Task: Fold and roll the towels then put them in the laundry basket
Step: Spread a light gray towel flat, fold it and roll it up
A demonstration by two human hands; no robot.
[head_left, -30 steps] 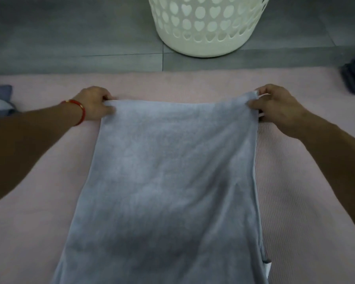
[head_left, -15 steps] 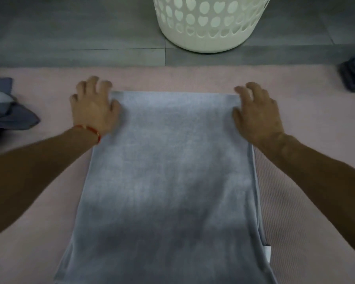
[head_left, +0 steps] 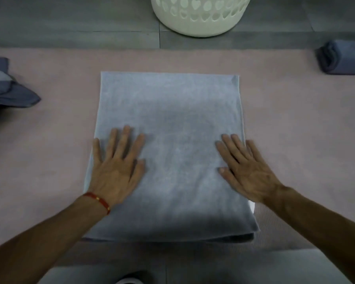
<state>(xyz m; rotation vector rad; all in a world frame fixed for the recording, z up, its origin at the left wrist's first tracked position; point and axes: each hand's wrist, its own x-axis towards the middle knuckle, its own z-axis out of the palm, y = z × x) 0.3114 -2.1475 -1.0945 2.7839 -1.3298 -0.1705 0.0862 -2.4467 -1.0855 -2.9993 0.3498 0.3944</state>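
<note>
Both hands, left hand point(head_left: 116, 171) and right hand point(head_left: 247, 171), lay flat with no grip, smoothing the folded grey towel point(head_left: 170, 111); rolling probably came next.

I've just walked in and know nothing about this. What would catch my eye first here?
First, the pale grey-blue towel lying folded and flat in the middle of the pink mat, with the left hand and right hand spread flat on its near half. Beyond it, on the grey floor, stands a cream laundry basket with heart-shaped holes. A rolled dark towel lies at far right.
</note>
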